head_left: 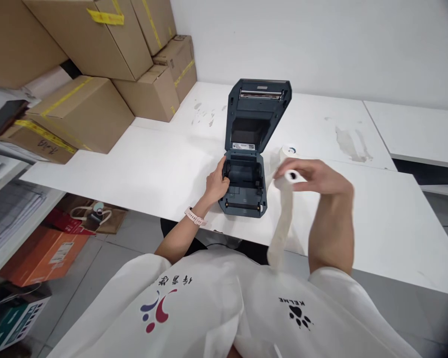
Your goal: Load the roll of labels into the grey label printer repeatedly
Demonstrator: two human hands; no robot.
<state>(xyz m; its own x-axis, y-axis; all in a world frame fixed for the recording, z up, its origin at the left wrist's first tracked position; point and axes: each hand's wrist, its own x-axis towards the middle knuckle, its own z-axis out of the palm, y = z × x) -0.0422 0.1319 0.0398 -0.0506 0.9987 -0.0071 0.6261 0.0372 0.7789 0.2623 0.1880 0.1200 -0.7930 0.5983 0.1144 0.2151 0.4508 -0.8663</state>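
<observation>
A dark label printer (243, 192) stands on the white table with its lid (252, 112) raised, its inner bay in view. My left hand (217, 183) grips the printer's left side wall, thumb over the edge and fingers along the outside. To the right of the printer, my right hand (315, 174) holds a small white label roll (291, 176) between thumb and fingers, its hollow core facing me. From this roll a loose paper strip (281, 228) hangs past the table's front edge. Another white roll (289, 151) stands on the table behind my right hand.
Cardboard boxes (149, 92) with yellow tape are stacked at the left of the table (164, 169). A white wall (302, 44) rises behind it. Torn paper residue (353, 144) sticks to the tabletop at right. An orange box (45, 253) lies on the floor at left.
</observation>
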